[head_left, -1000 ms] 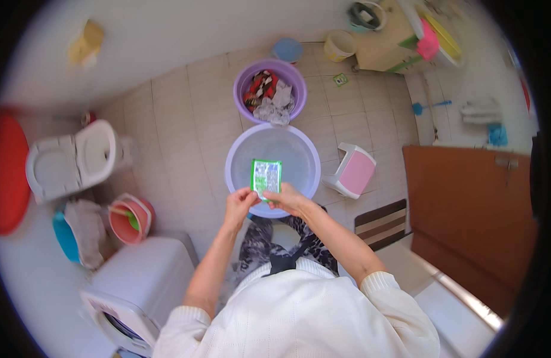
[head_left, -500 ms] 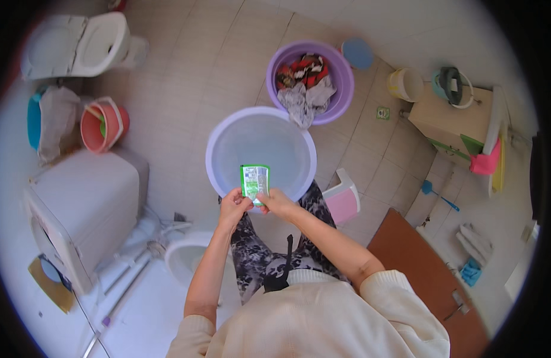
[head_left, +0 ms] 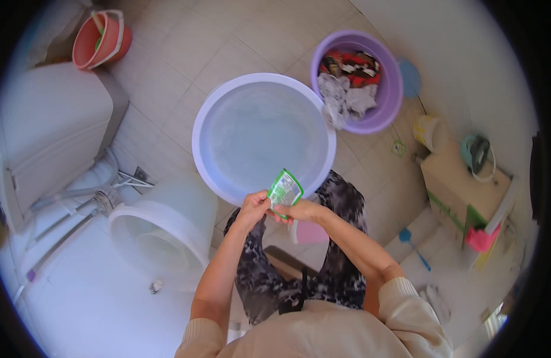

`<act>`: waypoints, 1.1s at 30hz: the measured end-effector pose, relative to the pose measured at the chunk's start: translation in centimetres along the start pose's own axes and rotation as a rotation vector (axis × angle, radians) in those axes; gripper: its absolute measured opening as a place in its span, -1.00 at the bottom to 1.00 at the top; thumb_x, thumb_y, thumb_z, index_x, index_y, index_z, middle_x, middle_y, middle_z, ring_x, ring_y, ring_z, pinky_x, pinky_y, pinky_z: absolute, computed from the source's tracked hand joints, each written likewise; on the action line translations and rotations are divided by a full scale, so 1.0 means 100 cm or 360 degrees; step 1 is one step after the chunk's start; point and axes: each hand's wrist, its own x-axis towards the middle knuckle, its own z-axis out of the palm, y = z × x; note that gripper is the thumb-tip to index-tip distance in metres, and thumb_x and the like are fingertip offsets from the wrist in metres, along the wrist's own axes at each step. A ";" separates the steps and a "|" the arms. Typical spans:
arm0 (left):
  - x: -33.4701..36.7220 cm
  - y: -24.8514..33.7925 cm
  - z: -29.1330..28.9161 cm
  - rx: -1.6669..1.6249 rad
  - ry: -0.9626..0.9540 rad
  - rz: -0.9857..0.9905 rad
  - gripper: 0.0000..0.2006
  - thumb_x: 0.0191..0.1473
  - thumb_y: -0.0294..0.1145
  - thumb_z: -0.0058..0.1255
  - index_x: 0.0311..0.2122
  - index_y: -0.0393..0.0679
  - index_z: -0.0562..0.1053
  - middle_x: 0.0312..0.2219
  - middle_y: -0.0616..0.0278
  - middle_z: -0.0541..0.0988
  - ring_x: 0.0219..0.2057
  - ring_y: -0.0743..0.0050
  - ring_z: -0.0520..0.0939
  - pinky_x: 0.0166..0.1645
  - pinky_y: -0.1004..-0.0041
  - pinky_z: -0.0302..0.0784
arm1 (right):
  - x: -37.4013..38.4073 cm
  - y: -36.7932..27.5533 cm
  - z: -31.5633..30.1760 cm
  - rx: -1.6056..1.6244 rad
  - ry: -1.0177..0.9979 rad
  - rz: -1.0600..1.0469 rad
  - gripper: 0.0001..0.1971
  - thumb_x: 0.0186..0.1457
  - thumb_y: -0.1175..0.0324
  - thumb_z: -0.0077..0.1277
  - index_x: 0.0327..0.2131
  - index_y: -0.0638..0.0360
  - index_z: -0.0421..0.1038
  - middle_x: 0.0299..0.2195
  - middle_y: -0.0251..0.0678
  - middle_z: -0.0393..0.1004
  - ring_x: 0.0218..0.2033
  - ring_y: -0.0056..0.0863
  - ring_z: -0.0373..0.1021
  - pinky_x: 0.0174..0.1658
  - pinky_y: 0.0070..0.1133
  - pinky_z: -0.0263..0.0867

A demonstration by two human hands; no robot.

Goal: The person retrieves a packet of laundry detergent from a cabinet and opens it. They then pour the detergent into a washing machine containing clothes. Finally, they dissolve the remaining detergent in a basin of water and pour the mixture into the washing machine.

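A green and white sachet [head_left: 285,187] is held between my two hands, tilted, over the near rim of a pale lavender basin [head_left: 199,140] with water in it. My left hand [head_left: 254,209] is closed at the sachet's left lower edge. My right hand [head_left: 300,210] pinches its lower end from the right, the thumb lying across the front. Fingers partly cover the sachet's bottom, and whether it is torn there I cannot tell. Beyond, to the right, a purple tub [head_left: 396,89] holds red and dark cloth and grey-white clothes [head_left: 347,95], one piece hanging over the rim.
At the left stand a grey-white machine [head_left: 54,113], a red bucket [head_left: 115,42] and a large whitish tub [head_left: 186,209]. A tan cabinet [head_left: 460,179] with a small pail [head_left: 475,152] on it is at the right. Under my legs there is a pink-topped stool [head_left: 310,232].
The view has shifted and turned, so the basin looks larger and further left. The sachet has tilted to the right, and both hands still grip it.
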 end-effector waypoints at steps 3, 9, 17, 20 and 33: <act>0.046 -0.039 -0.029 0.0261 0.0375 0.0303 -0.86 -0.02 -0.54 -0.22 -0.38 -0.26 0.41 -0.57 0.31 0.44 -0.56 0.63 0.43 -0.45 0.59 0.36 | 0.048 0.020 -0.026 -0.0054 -0.0032 -0.0028 -0.70 0.07 0.14 -0.21 -0.49 0.18 0.32 -0.64 -0.46 0.30 -0.67 -0.70 0.21 -0.60 -0.70 0.17; 0.126 -0.080 -0.083 0.0870 0.0900 0.0435 -0.86 -0.17 -0.59 -0.17 -0.48 -0.21 0.44 -0.68 0.27 0.41 -0.66 0.56 0.38 -0.53 0.53 0.27 | 0.109 0.027 -0.122 -0.1679 0.0446 -0.0265 -0.74 -0.06 0.19 -0.04 -0.39 0.18 0.31 -0.54 -0.25 0.36 -0.51 -0.36 0.35 -0.49 -0.47 0.28; 0.149 -0.091 -0.083 0.2314 0.0931 0.0189 -0.88 -0.28 -0.48 -0.13 -0.54 -0.11 0.45 -0.55 0.07 0.49 -0.46 0.07 0.49 -0.41 0.24 0.39 | 0.133 0.016 -0.161 -0.2261 0.1502 -0.1076 -0.61 -0.21 0.42 0.03 -0.19 0.05 0.26 -0.08 -0.14 0.10 -0.16 -0.17 0.20 -0.30 -0.37 0.31; 0.150 -0.093 -0.080 0.2388 0.1017 0.0191 -0.87 -0.27 -0.44 -0.13 -0.53 -0.10 0.46 -0.59 0.07 0.48 -0.49 0.09 0.49 -0.41 0.23 0.38 | 0.150 0.004 -0.184 -0.2499 0.1741 -0.1236 -0.59 -0.18 0.48 -0.06 -0.16 -0.01 0.22 -0.13 -0.11 0.13 -0.16 -0.14 0.16 -0.31 -0.32 0.32; 0.161 -0.115 -0.088 0.2497 0.1082 0.0546 -0.80 -0.38 -0.38 -0.06 -0.51 -0.19 0.45 -0.59 -0.02 0.48 -0.51 0.05 0.49 -0.39 0.26 0.38 | 0.178 0.055 -0.141 -0.2289 0.1349 -0.1434 -0.78 -0.24 0.57 -0.15 -0.42 0.15 0.40 -0.39 -0.11 0.42 -0.28 -0.19 0.35 -0.19 -0.33 0.23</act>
